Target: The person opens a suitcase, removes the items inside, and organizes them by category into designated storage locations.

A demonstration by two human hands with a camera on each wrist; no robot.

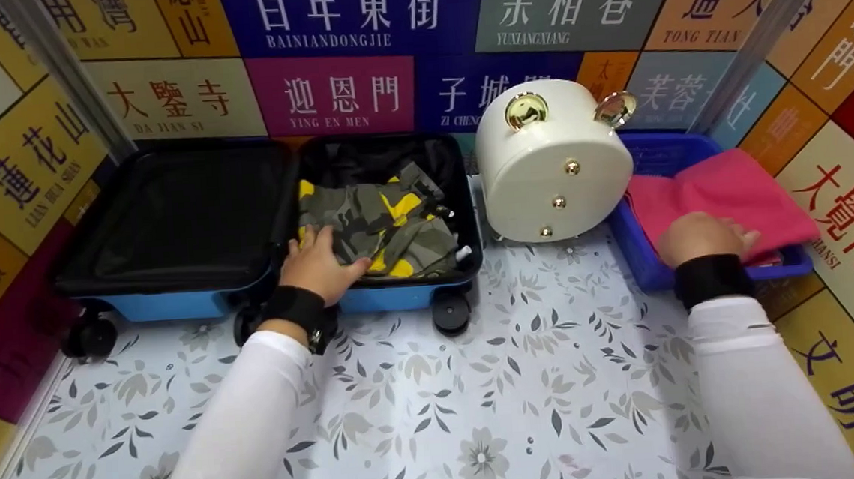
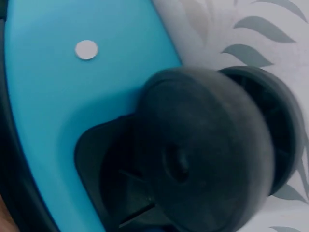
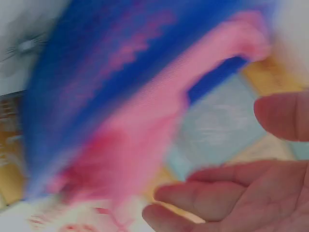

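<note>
My left hand (image 1: 321,266) rests with spread fingers on a folded camouflage garment (image 1: 384,224) in grey, black and yellow. The garment lies inside the right half of an opened blue-and-black suitcase (image 1: 405,299). In the left wrist view a black caster wheel (image 2: 203,150) and the blue shell (image 2: 53,96) fill most of the picture; only a sliver of skin shows. Beside the blue basket (image 1: 639,258), my right hand (image 1: 705,239) is over a pink cloth (image 1: 732,192). The right wrist view shows that hand's fingers extended, apart from the blurred cloth.
A white round case (image 1: 553,163) with gold ears and studs stands between suitcase and basket. The suitcase's black-lined left half (image 1: 177,219) lies open at the left. Printed walls (image 1: 351,19) close off the back and sides. A floral-patterned white surface (image 1: 439,419) lies beneath everything.
</note>
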